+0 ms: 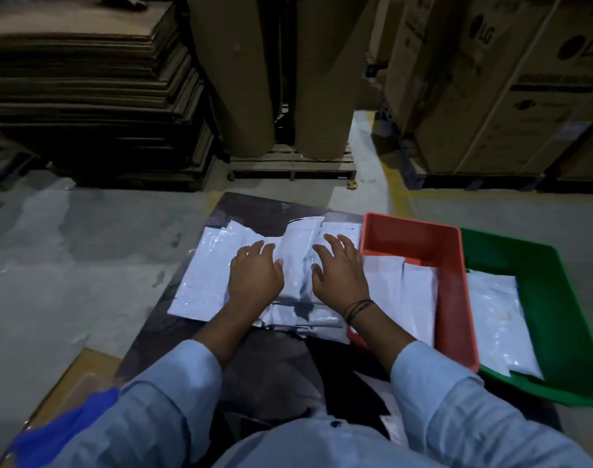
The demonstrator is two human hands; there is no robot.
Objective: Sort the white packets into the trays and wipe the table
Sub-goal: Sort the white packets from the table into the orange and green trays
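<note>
Head view: red tray [454, 298] and green tray [558, 315] (right of it) partly filled; unsorted packet pile [207, 265] left of it is pressed by left hand [254, 282] and right hand [340, 282], fingers [335, 243] spread flat; bench [254, 207] judged unwiped.

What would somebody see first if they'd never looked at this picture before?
Probably the two bright trays on the right: a red tray beside a green tray, each with packets inside. Next come the left hand and the right hand, both resting open on a messy pile of white packets on the dark table in the middle.
</note>
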